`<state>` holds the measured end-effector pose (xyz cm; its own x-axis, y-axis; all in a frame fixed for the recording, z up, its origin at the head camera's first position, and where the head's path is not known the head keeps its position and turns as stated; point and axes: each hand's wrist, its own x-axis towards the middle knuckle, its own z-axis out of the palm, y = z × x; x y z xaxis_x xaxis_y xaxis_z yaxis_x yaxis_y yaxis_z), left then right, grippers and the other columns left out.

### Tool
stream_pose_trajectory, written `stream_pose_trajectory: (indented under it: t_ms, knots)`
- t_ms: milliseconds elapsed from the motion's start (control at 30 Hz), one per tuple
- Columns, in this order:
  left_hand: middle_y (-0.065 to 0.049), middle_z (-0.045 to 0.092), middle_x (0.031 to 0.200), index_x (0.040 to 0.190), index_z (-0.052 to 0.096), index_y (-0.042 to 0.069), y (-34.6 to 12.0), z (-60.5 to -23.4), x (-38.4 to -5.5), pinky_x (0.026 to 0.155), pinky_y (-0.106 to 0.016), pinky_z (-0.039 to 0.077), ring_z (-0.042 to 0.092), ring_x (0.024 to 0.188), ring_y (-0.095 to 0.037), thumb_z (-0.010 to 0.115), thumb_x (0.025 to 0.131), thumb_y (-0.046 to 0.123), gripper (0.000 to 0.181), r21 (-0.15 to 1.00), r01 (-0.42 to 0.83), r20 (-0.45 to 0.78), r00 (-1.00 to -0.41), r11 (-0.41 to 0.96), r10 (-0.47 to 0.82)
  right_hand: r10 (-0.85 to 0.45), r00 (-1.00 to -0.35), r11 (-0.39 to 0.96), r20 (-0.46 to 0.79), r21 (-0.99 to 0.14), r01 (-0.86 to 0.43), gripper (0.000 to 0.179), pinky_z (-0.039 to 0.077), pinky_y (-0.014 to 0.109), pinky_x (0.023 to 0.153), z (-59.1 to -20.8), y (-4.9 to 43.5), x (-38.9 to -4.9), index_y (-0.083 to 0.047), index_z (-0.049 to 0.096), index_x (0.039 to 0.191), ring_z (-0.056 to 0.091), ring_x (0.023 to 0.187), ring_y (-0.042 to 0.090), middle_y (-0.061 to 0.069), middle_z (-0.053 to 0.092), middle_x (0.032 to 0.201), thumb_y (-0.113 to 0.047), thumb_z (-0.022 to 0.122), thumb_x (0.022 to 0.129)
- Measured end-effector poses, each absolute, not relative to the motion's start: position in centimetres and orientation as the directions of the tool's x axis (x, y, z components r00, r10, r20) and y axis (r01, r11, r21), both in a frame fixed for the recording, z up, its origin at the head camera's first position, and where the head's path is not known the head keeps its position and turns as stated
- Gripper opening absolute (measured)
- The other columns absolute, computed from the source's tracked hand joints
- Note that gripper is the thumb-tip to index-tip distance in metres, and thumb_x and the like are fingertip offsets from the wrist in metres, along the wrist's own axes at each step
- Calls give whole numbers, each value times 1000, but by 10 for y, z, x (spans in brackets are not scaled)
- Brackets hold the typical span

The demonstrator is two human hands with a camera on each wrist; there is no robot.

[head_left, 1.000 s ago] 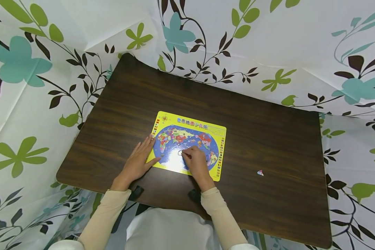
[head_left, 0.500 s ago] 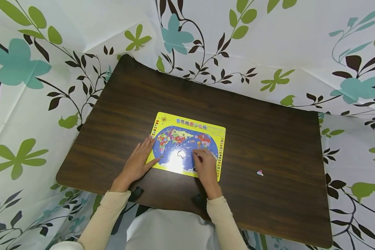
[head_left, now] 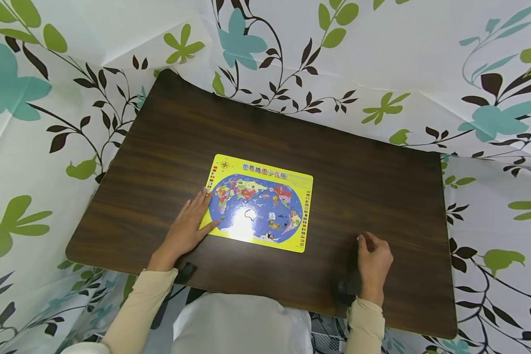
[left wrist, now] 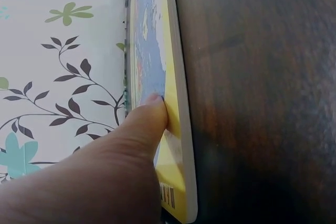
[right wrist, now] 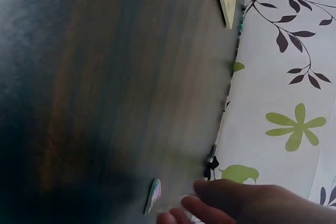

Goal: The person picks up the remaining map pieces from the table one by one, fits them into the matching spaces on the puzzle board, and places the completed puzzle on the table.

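A yellow world map jigsaw puzzle [head_left: 298,245] with a blue oval map lies flat on the brown table. My left hand [head_left: 183,230] rests on its left edge, fingers straight; the thumb [left wrist: 149,114] presses on the board's border. A black Australia-shaped outline [head_left: 250,215] shows in the map's lower middle. Far to the right of the board, my right hand [head_left: 375,260] hovers low over a small pink and white puzzle piece [right wrist: 153,196]. That piece lies on the table just under the fingers, apart from them in the right wrist view. Thumb and fingers stand spread, holding nothing visible.
The dark wooden table [head_left: 358,187] reaches well beyond the board on all sides. A white curtain [head_left: 292,29] with leaf and flower prints stands behind it and on both sides. Some cables [head_left: 327,327] hang below the front edge.
My right hand has left the map and moved far right to the loose piece. My left hand stays on the board's left edge. The head view has shifted slightly.
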<state>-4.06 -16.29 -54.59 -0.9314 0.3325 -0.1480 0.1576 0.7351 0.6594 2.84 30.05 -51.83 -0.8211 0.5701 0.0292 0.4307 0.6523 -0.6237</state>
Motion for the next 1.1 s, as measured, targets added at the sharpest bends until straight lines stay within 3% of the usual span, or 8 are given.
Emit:
stream_pose_trajectory:
  t_ms: [233, 467, 533, 667, 800, 1100]
  knots:
    - [-14, 9, 173, 165, 19, 5, -163, -544, -41, 128, -51, 1, 6, 160, -33, 64, 102, 41, 85, 647, 130, -181, -931, 751, 317, 564, -825, 681, 12, -572, 457, 32, 51, 47, 77, -522, 307, 31, 9, 72, 120, 69, 91, 42, 29, 68, 112, -13, 72, 97]
    - [-14, 8, 173, 165, 19, 5, -163, -543, -41, 128, -51, 1, 5, 160, -33, 63, 103, 41, 84, 643, 118, -194, -931, 757, 310, 584, -811, 665, 30, -590, 458, 25, 49, 51, 83, -527, 310, 25, 7, 75, 113, 69, 89, 42, 29, 69, 109, -12, 74, 97]
    - [-15, 8, 173, 165, 19, 5, -164, -543, -41, 128, -51, 1, 5, 160, -32, 62, 103, 42, 84, 641, 117, -196, -930, 759, 310, 605, -796, 654, 25, -586, 479, 23, 49, 42, 78, -528, 311, 23, 4, 77, 111, 69, 86, 35, 27, 71, 106, -14, 74, 97]
    - [-14, 8, 173, 165, 19, 5, -164, -543, -41, 128, -51, 1, 5, 160, -33, 62, 102, 43, 85, 639, 116, -200, -930, 760, 310, 641, -768, 608, -12, -602, 517, 20, 41, 17, 63, -527, 312, 18, 1, 79, 107, 61, 72, 7, 24, 74, 100, -15, 75, 96]
    - [-14, 8, 173, 165, 19, 5, -164, -544, -41, 128, -52, 1, 5, 160, -33, 63, 102, 42, 85, 640, 117, -197, -930, 759, 309, 653, -756, 563, -52, -634, 530, 19, 37, 6, 56, -523, 313, 16, 3, 77, 105, 49, 64, -12, 24, 75, 97, -11, 77, 93]
    - [-13, 6, 173, 165, 18, 5, -162, -543, -41, 128, -51, 1, 4, 160, -31, 62, 103, 42, 85, 639, 128, -205, -922, 759, 327, 632, -773, 546, -50, -680, 490, 17, 42, 5, 59, -521, 305, 13, 3, 76, 101, 54, 68, -11, 19, 76, 96, -11, 79, 92]
